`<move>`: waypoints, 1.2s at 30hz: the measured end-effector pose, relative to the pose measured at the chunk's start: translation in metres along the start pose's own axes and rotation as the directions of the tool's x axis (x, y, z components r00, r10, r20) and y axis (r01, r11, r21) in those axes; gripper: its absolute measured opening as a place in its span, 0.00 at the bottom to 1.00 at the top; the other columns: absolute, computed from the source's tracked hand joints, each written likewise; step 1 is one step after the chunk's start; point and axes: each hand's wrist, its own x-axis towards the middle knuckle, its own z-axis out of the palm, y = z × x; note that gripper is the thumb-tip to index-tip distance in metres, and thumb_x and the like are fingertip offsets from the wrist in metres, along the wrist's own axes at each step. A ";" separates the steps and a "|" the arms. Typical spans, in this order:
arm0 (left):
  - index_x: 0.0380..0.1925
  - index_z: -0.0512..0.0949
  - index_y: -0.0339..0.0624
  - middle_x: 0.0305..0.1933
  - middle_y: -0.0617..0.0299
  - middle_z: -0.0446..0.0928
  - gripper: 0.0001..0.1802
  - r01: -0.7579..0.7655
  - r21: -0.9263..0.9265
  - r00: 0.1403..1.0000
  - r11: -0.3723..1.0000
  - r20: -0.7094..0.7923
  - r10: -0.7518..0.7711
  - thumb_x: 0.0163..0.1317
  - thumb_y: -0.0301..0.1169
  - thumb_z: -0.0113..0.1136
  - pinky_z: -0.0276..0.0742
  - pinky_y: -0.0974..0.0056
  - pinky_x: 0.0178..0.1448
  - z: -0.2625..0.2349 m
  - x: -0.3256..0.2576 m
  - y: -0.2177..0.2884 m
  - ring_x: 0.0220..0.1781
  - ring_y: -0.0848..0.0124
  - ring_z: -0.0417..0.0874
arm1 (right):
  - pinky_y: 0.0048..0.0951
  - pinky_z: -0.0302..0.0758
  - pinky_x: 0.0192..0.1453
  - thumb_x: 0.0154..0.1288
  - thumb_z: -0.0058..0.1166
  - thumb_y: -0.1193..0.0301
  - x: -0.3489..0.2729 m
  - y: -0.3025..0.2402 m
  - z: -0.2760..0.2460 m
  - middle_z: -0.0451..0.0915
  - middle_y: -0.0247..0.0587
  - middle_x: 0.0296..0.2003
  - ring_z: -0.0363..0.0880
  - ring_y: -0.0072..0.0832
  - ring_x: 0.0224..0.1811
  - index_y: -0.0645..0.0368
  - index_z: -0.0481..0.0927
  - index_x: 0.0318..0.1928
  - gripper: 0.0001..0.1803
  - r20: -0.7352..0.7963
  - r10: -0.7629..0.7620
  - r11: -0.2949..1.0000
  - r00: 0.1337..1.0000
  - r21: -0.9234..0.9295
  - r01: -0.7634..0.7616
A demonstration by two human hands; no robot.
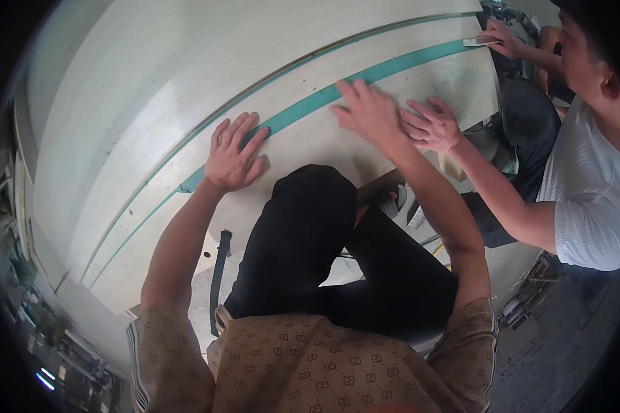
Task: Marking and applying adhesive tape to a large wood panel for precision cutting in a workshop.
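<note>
Hands [234, 155] [368, 110] press flat on teal strip [310, 103].

pale panel [151, 103] lower edge hidden behind black-trousered knee [310, 213], clutter at left rim [21, 303] too blurred to identify

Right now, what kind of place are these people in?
Probably a workshop. Both of the person's hands, left hand and right hand, press flat on a large pale board with a teal strip, and tools clutter the floor.
</note>
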 end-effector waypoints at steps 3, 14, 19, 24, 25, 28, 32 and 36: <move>0.67 0.67 0.52 0.75 0.52 0.58 0.32 0.000 -0.004 1.000 1.000 0.004 0.000 0.61 0.44 0.52 0.45 0.45 0.78 0.000 0.001 0.000 0.77 0.55 0.57 | 0.40 0.79 0.30 0.56 0.65 0.57 0.000 0.039 -0.004 0.72 0.41 0.36 0.81 0.39 0.33 0.50 0.73 0.52 0.26 -0.066 0.080 0.992 0.995 -0.088 -0.085; 0.66 0.67 0.53 0.74 0.54 0.59 0.32 0.001 0.000 1.000 1.000 0.000 -0.001 0.60 0.44 0.53 0.47 0.44 0.77 0.001 0.001 0.000 0.76 0.56 0.58 | 0.36 0.81 0.29 0.58 0.62 0.59 -0.002 -0.001 0.002 0.72 0.39 0.35 0.82 0.36 0.31 0.50 0.74 0.54 0.24 -0.012 -0.045 0.999 0.999 -0.023 0.045; 0.66 0.67 0.53 0.74 0.54 0.59 0.32 0.000 -0.005 1.000 1.000 -0.009 0.000 0.60 0.44 0.54 0.47 0.45 0.77 0.000 0.001 0.000 0.76 0.56 0.57 | 0.40 0.79 0.25 0.59 0.61 0.61 0.001 0.044 -0.003 0.72 0.39 0.34 0.80 0.38 0.28 0.49 0.75 0.47 0.17 -0.096 0.065 0.991 0.993 -0.109 -0.075; 0.66 0.67 0.52 0.74 0.53 0.59 0.32 -0.002 -0.013 1.000 1.000 0.002 0.002 0.60 0.44 0.53 0.46 0.45 0.77 -0.001 0.003 0.000 0.76 0.55 0.57 | 0.44 0.78 0.43 0.56 0.65 0.60 0.000 0.071 -0.017 0.73 0.44 0.42 0.78 0.41 0.44 0.54 0.75 0.50 0.24 -0.095 0.169 0.984 0.981 -0.043 -0.173; 0.65 0.67 0.51 0.74 0.53 0.59 0.32 -0.003 -0.014 1.000 1.000 -0.003 0.003 0.59 0.43 0.55 0.47 0.44 0.77 -0.001 0.003 0.001 0.76 0.56 0.57 | 0.45 0.76 0.50 0.55 0.66 0.59 -0.001 0.074 -0.015 0.74 0.46 0.47 0.77 0.43 0.50 0.56 0.75 0.53 0.27 -0.147 0.116 0.991 0.982 -0.051 -0.125; 0.65 0.68 0.51 0.74 0.53 0.59 0.32 0.001 -0.013 1.000 1.000 0.006 -0.001 0.59 0.43 0.55 0.47 0.44 0.77 -0.002 0.000 0.000 0.76 0.55 0.58 | 0.47 0.72 0.59 0.57 0.66 0.57 0.009 0.060 -0.013 0.72 0.55 0.58 0.72 0.50 0.59 0.62 0.72 0.58 0.34 -0.199 0.065 0.997 0.978 -0.038 -0.074; 0.65 0.68 0.51 0.74 0.52 0.59 0.33 -0.023 -0.025 1.000 0.999 -0.015 0.023 0.58 0.43 0.56 0.48 0.44 0.77 -0.001 0.005 0.001 0.76 0.54 0.58 | 0.49 0.70 0.63 0.57 0.66 0.56 0.006 0.082 -0.002 0.67 0.64 0.63 0.68 0.55 0.65 0.65 0.68 0.62 0.38 -0.237 0.189 0.980 0.953 -0.011 -0.197; 0.65 0.68 0.50 0.74 0.51 0.60 0.32 -0.012 -0.033 1.000 0.999 -0.025 0.011 0.58 0.42 0.55 0.48 0.45 0.77 0.001 0.001 -0.001 0.76 0.54 0.58 | 0.49 0.72 0.62 0.57 0.65 0.54 0.004 0.039 -0.006 0.66 0.67 0.63 0.67 0.57 0.65 0.67 0.68 0.62 0.39 -0.046 0.189 0.980 0.981 -0.051 -0.192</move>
